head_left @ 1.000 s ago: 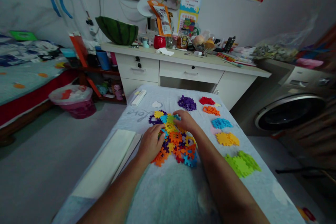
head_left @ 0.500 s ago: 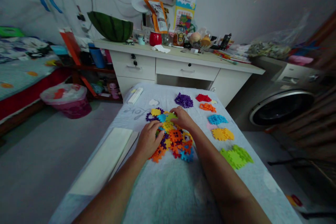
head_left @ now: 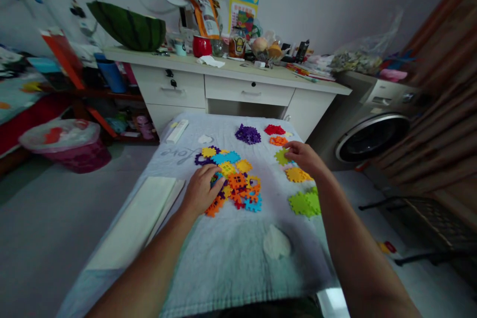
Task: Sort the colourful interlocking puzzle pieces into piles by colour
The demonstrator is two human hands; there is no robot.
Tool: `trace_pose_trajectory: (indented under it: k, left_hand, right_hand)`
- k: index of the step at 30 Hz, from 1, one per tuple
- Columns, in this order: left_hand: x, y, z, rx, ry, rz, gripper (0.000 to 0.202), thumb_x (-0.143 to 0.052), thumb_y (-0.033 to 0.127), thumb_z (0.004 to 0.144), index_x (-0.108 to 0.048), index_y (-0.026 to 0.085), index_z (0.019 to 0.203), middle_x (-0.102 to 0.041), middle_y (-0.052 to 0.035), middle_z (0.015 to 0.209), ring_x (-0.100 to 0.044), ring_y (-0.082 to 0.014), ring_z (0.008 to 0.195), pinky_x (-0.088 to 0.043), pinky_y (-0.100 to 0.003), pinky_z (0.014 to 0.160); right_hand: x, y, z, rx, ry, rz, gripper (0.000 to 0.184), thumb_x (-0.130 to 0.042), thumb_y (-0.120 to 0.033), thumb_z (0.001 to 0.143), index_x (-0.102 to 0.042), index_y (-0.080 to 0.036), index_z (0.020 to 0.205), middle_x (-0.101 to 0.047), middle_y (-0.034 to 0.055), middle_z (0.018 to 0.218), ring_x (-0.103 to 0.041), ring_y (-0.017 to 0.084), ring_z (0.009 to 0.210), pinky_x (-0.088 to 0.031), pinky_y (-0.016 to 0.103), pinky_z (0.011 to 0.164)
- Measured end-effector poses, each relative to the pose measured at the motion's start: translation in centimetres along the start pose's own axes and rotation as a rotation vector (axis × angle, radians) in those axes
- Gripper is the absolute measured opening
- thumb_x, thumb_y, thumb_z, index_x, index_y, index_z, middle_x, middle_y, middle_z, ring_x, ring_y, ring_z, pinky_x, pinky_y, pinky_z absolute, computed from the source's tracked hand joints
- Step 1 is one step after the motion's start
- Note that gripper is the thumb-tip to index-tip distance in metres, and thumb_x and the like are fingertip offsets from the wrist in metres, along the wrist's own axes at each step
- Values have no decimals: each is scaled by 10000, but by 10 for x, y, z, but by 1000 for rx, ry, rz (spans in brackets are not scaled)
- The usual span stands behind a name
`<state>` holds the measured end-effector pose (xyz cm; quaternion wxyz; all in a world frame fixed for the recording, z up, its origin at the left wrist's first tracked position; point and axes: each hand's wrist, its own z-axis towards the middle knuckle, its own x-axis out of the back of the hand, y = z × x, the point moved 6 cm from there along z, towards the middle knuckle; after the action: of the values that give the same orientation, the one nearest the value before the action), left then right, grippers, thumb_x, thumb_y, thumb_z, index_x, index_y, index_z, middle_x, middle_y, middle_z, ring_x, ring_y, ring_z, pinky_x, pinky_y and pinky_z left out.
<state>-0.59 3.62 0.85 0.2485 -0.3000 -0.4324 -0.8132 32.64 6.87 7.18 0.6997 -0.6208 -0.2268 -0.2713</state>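
Observation:
My right hand (head_left: 303, 156) pinches a light-green plastic building piece (head_left: 282, 157) with notched edges, above the right side of the table. My left hand (head_left: 203, 186) lies at the left edge of a mixed pile of interlocking pieces (head_left: 237, 182), thumb and fingers apart over it; the pieces under its fingers are partly hidden. To the right run single-colour piles: purple (head_left: 248, 134), red (head_left: 275, 129), orange (head_left: 278, 140), yellow (head_left: 298, 175) and green (head_left: 303, 202). The blue pile is mostly covered by my right hand.
A pale folded board-like item (head_left: 134, 223) lies along the table's left side, with a white narrow box (head_left: 178, 131) farther back. A white drawer desk (head_left: 242, 92) stands beyond the table. To its right is a washing machine (head_left: 372, 129); a pink bin (head_left: 70, 151) stands left.
My right hand has moved from the mixed pile to the right, carrying the light-green piece. My left hand has stayed at the pile. The camera view has shifted rightward.

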Motion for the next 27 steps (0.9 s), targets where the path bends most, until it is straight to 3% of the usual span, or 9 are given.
trace_pose_trajectory:
  k: [6,12,17,23,27]
  left_hand:
    - [-3,4,1,-24,-14,11,336,-474,427,911,-635,181,1074,-635,-101,1156,-588,-253,1093,-467,-425,993]
    - [-3,4,1,-26,-14,25,353,-478,439,898,-642,169,1057,-636,-113,1151,-587,-265,1101,-462,-432,1003]
    - [-1,3,1,-22,-19,46,343,-475,442,895,-640,188,1057,-630,-104,1177,-577,-262,1128,-447,-439,1029]
    - [-2,2,3,-34,-13,48,341,-471,449,891,-638,198,1049,-631,-98,1165,-584,-259,1115,-455,-430,1019]
    - [-2,0,2,-35,-5,51,345,-472,453,893,-637,192,1047,-633,-103,1162,-586,-262,1112,-454,-435,1017]
  right_hand:
    - [34,33,-59,-118,-145,-112,308,-589,-329,755,-698,-167,992,-531,-31,609,-442,108,548,-325,221,515]
    - [57,61,-96,-179,-81,-224,312,-565,-307,787,-712,-158,1018,-625,13,673,-536,137,600,-384,234,550]
    - [56,72,-112,-153,-55,-338,269,-562,-240,783,-725,-181,989,-711,57,852,-605,161,699,-445,253,631]
    - [54,76,-121,-104,18,-559,267,-598,-209,770,-729,-180,1001,-687,110,976,-638,219,871,-484,317,801]
    - [54,76,-121,-61,48,-593,270,-585,-232,814,-719,-169,1040,-677,141,1083,-628,262,1021,-457,385,947]
